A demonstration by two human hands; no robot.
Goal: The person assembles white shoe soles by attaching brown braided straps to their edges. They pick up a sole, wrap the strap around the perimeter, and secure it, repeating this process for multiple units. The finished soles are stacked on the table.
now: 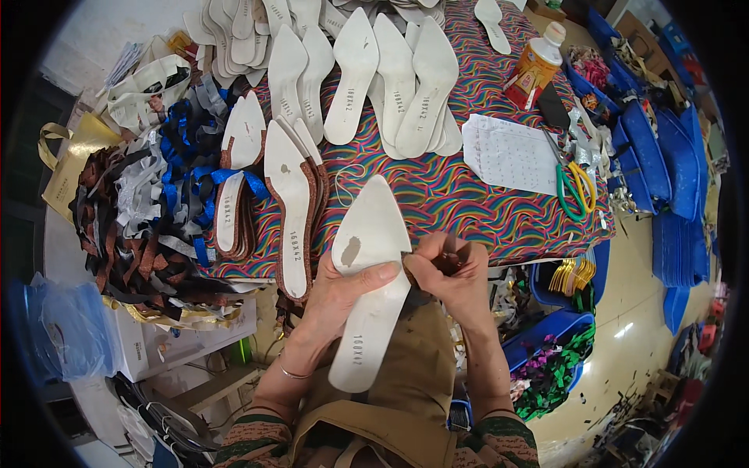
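Observation:
A white pointed shoe insole (367,312), with a brownish patch near its toe, is held over my lap, toe away from me. My left hand (339,290) grips it from the left, thumb flat across its middle. At the insole's right edge, my right hand (459,274) has thumb and forefinger pinched together. A dark brown strip (450,263) shows among its fingers, partly hidden. Just beyond my left hand lie stacked insoles edged in brown (285,210), with another such stack (226,214) to their left.
Several plain white insoles (355,78) lie on the patterned cloth (437,199). Scissors (576,191), a paper sheet (507,152) and an orange bottle (537,66) are at the right. Heaped strips (144,210) cover the left. Blue bins (546,343) stand beside my right arm.

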